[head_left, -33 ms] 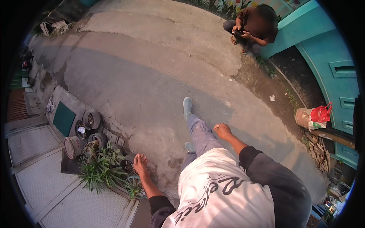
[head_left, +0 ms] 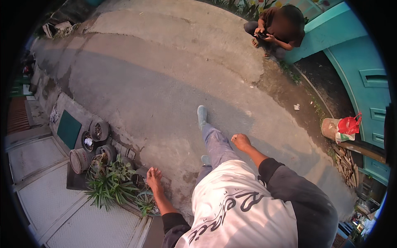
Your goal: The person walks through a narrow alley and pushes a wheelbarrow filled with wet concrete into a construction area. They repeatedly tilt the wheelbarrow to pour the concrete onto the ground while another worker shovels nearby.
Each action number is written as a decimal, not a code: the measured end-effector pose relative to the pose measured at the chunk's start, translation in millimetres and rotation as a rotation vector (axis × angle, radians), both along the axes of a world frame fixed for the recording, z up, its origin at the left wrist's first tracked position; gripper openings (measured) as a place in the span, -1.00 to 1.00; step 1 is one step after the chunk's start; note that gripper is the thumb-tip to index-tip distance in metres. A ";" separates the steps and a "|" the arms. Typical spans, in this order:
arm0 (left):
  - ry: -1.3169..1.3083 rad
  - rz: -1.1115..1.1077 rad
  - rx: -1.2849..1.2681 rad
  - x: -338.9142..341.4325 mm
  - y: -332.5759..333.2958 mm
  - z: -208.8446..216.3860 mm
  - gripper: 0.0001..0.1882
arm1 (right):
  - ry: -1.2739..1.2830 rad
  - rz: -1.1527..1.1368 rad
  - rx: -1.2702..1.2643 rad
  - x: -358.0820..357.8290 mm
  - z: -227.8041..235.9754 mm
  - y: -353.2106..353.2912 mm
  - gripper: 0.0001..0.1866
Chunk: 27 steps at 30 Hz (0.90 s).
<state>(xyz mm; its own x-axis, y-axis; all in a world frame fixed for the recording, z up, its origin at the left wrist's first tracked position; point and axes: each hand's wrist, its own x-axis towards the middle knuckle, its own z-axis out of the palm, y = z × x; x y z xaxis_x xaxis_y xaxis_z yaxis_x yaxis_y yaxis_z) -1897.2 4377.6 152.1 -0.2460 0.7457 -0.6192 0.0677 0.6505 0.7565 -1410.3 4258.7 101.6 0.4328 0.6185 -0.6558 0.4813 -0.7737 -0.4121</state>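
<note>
My left hand (head_left: 154,178) hangs out at my left side with its fingers loosely curled in, and nothing shows in it. The potted plants (head_left: 111,184) are what it is nearest to, though it does not appear to touch them. On the other side, my right hand (head_left: 241,142) is held in front of my body as a loose fist, over the grey pavement (head_left: 165,111). No object shows in that hand either. Below, one pale grey-blue boot (head_left: 202,115) is stretched forward on the ground, with the other boot (head_left: 205,159) behind it.
Left, several round pots (head_left: 99,130) and a dark green panel (head_left: 69,129) stand by a pale gate (head_left: 37,157). Far right, a person (head_left: 273,31) sits by a turquoise wall (head_left: 326,35), holding a dark handheld device. A bucket (head_left: 329,128) with a red bag (head_left: 350,124) stands near stacked wood (head_left: 345,165).
</note>
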 end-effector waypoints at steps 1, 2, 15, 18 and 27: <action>-0.004 -0.056 -0.036 5.6 23.0 -14.3 -0.50 | 0.011 -0.011 -0.002 3.9 -9.4 28.3 -0.79; 0.016 -0.073 -0.081 13.2 36.1 -27.1 -0.52 | 0.019 -0.038 -0.043 6.9 -22.4 54.8 -0.79; 0.356 -0.600 -0.226 113.7 115.5 -90.2 -0.45 | -0.015 0.131 -0.146 28.4 -154.9 310.5 -0.84; 0.463 -0.746 -0.211 135.5 161.6 -128.0 -0.43 | -0.062 0.042 -0.075 29.2 -218.4 376.8 -0.85; 0.649 -0.819 -0.296 123.2 183.1 -122.6 -0.42 | -0.244 0.066 -0.063 34.2 -376.8 436.5 -0.84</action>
<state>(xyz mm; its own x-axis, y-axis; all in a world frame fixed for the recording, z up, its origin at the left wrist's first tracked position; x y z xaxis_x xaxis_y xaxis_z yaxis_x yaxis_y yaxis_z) -1774.0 4560.7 29.5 -0.0875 0.6748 -0.7328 0.8948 0.3766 0.2399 -1376.1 4695.2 -275.2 0.5432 0.6119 -0.5749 0.6108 -0.7578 -0.2295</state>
